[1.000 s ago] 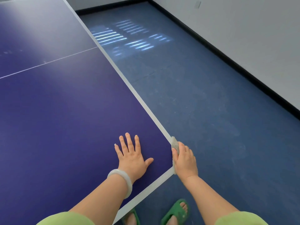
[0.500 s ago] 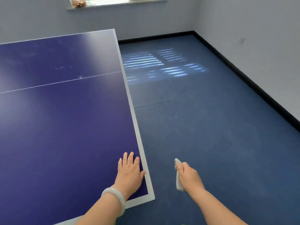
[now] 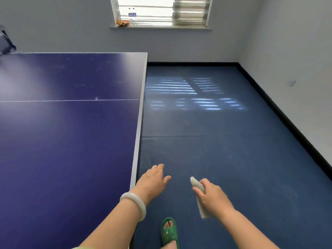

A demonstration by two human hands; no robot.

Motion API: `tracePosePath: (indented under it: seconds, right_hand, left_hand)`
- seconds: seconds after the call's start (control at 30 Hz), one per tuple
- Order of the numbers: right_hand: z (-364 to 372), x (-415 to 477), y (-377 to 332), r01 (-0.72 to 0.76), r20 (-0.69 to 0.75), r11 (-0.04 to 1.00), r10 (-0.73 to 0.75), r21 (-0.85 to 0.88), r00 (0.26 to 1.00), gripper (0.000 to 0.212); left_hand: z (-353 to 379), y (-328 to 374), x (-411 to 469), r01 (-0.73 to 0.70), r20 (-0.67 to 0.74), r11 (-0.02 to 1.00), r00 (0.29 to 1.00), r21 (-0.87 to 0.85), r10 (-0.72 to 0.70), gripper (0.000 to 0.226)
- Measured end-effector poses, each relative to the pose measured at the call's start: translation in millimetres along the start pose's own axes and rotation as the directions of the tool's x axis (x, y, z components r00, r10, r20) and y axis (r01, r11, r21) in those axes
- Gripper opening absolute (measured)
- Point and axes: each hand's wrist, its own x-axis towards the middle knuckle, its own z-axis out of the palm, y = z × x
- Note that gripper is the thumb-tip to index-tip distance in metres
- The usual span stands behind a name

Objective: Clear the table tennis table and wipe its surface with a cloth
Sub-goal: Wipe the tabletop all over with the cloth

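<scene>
The blue table tennis table (image 3: 68,133) fills the left half of the head view, its white-edged right side running down to a near corner. My left hand (image 3: 153,180) hangs just past that edge over the floor, fingers relaxed, holding nothing, with a white bangle on the wrist. My right hand (image 3: 212,198) is farther right over the floor and grips a folded white cloth (image 3: 199,196) that sticks out above and below the fist. Nothing lies on the visible part of the table top.
Blue floor (image 3: 224,150) stretches to the right up to a black skirting board and grey walls. A window (image 3: 161,11) with small items on its sill is straight ahead. My foot in a green sandal (image 3: 168,232) stands near the table corner.
My left hand has lifted off the table top and moved past its right edge. The view has swung up and right, showing the window. The cloth stays in my right hand, away from the table.
</scene>
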Motion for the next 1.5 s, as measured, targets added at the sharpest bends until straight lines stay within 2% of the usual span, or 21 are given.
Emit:
tracePosePath:
  seconds: [0.2, 0.3, 0.53, 0.7, 0.83, 0.97, 1.13, 1.27, 1.4, 1.5]
  right_hand:
    - [-76.6, 100.0, -24.3, 0.094, 0.016, 0.992, -0.093, -0.087, 0.996, 0.022]
    - [-122.2, 153.6, -32.0, 0.106, 0.023, 0.988, -0.104, -0.114, 0.994, 0.023]
    - [-188.6, 274.6, -43.2, 0.136, 0.020, 0.987, -0.135, -0.079, 0.991, 0.024]
    - [-224.5, 366.9, -50.7, 0.234, 0.076, 0.967, -0.228, -0.096, 0.971, 0.026]
    - [-261.9, 441.6, -66.4, 0.342, 0.161, 0.928, -0.319, -0.150, 0.934, 0.027]
    - [-282.7, 507.0, -104.7, 0.470, 0.256, 0.864, -0.421, -0.180, 0.870, 0.025]
    - [-272.9, 563.9, -163.4, 0.604, 0.361, 0.773, -0.517, -0.194, 0.776, 0.022]
    - [-253.0, 600.2, -221.3, 0.727, 0.426, 0.649, -0.605, -0.226, 0.672, 0.023]
    - [-224.7, 627.2, -280.7, 0.806, 0.440, 0.540, -0.679, -0.243, 0.588, 0.022]
    - [-201.4, 641.6, -323.2, 0.872, 0.485, 0.394, -0.725, -0.291, 0.489, 0.026]
  left_hand:
    - [-29.7, 13.1, 87.6, 0.082, 0.009, 0.994, 0.997, -0.077, -0.082, 0.055]
    - [-54.4, 27.3, 129.2, 0.093, 0.022, 0.994, 0.996, -0.062, -0.092, 0.060]
    - [-123.4, 47.9, 235.4, 0.142, -0.058, 0.989, 0.988, -0.035, -0.144, 0.063]
    - [-144.9, 59.4, 306.9, 0.251, -0.103, 0.964, 0.960, -0.083, -0.259, 0.064]
    - [-158.2, 77.4, 344.8, 0.372, -0.138, 0.918, 0.910, -0.139, -0.390, 0.064]
    - [-175.3, 82.8, 368.2, 0.490, -0.216, 0.852, 0.826, -0.183, -0.521, 0.063]
    - [-190.7, 63.8, 379.4, 0.623, -0.257, 0.738, 0.692, -0.260, -0.675, 0.061]
    - [-203.1, 26.4, 390.4, 0.698, -0.277, 0.649, 0.587, -0.302, -0.761, 0.047]
    - [-210.3, -26.3, 402.9, 0.756, -0.277, 0.547, 0.474, -0.360, -0.836, 0.056]
    - [-215.2, -60.1, 409.8, 0.793, -0.223, 0.428, 0.366, -0.434, -0.904, 0.065]
